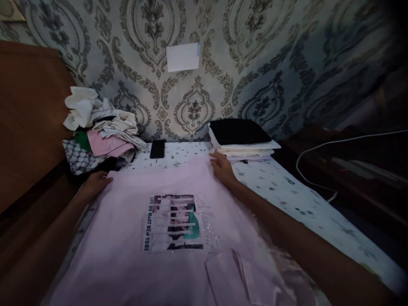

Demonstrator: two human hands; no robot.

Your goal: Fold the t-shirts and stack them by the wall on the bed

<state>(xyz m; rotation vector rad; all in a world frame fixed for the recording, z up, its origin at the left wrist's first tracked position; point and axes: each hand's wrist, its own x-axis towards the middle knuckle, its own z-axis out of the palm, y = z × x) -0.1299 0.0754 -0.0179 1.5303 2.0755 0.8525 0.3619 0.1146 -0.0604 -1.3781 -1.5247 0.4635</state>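
Note:
A pale pink T-shirt (127, 229) lies spread out in front of me, with a printed picture and lettering on its front. At its far left corner, my left hand (97, 183) has its fingers closed on the fabric edge. My right hand (222, 166) pinches the far right corner, close to a stack of folded clothes (242, 135) topped by a black piece. Near my right forearm the shirt's lower part is bunched, and a sleeve lies folded over it.
Crumpled clothes (108, 131) are heaped at the far left beside a brown wooden panel (28, 110). Between heap and stack a black phone (157, 149) lies on the white patterned sheet (287, 204). A white cable (306, 152) hangs at the right. The patterned wall (194, 97) closes off the back.

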